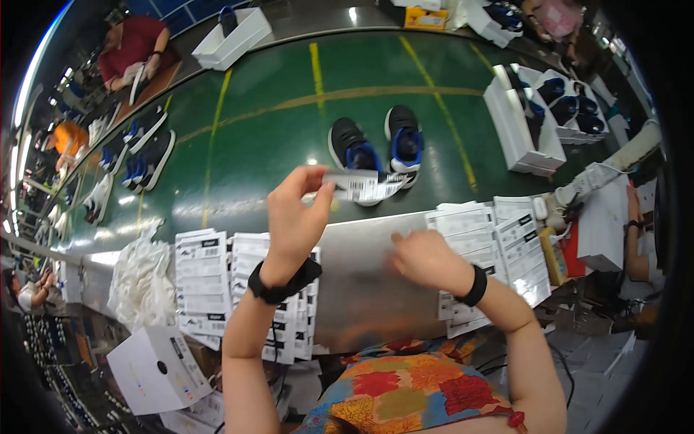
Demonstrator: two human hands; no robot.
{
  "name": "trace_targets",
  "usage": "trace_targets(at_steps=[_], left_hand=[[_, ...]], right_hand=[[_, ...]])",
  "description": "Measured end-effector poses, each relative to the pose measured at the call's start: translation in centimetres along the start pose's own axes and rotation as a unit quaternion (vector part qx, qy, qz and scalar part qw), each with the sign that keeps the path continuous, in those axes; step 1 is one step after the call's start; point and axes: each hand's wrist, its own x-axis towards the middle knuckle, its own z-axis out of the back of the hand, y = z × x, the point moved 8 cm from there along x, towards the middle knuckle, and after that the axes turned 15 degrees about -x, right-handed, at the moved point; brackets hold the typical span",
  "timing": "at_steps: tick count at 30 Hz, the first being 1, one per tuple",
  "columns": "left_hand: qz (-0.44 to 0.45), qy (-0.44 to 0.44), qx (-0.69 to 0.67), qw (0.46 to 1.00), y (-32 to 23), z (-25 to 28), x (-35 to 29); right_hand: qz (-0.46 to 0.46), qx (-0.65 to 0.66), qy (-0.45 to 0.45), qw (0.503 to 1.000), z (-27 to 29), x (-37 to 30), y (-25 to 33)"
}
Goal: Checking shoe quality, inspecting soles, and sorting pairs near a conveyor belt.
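My left hand (296, 217) pinches a printed barcode label (361, 186) by its left end, between thumb and fingers. The strip curls at its right end, in front of a pair of dark sneakers with blue linings: a left shoe (348, 137) and a right shoe (402, 130). Both stand on the green belt, partly hidden behind the label. My right hand (432, 259) hovers over the bare metal ledge (354, 282), beside the label sheets (466, 235) on the right. Its fingers look curled but are smeared by motion, so whether they hold anything cannot be told.
More label sheets (201, 271) lie left, beside crumpled white paper (141, 278). A white shoe box (160, 369) sits below. Several sneakers (152, 163) are on the belt's left. White boxes with shoes (520, 130) stand right. Co-workers (137, 43) are around the belt (267, 137).
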Motion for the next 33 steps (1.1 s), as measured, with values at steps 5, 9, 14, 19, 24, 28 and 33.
trace_targets(at_steps=[5,9,14,19,24,28,33], left_hand=[[-0.056,0.024,0.119,0.991,5.0,-13.4,7.6],[-0.031,0.037,0.238,0.970,8.6,-19.5,9.3],[-0.007,0.013,0.260,0.965,10.4,-20.2,9.7],[-0.020,-0.002,0.246,0.969,10.2,-19.6,9.7],[-0.052,-0.014,0.297,0.953,9.4,-20.3,9.0],[0.043,0.058,0.363,0.929,9.5,-22.1,9.7],[-0.021,0.108,0.432,0.895,6.8,-21.0,11.2]], right_hand=[[-0.082,0.035,0.047,0.995,-3.0,-6.5,-0.3],[-0.126,0.026,-0.003,0.992,-4.3,-7.8,0.5],[-0.142,0.004,-0.005,0.990,-5.8,-8.0,1.2],[-0.148,-0.013,-0.002,0.989,-6.2,-8.1,1.3],[-0.144,-0.004,-0.011,0.990,-5.7,-8.3,1.1],[-0.137,0.041,0.004,0.990,-5.9,-8.4,0.8],[-0.126,0.027,0.001,0.992,-4.8,-8.4,0.8]])
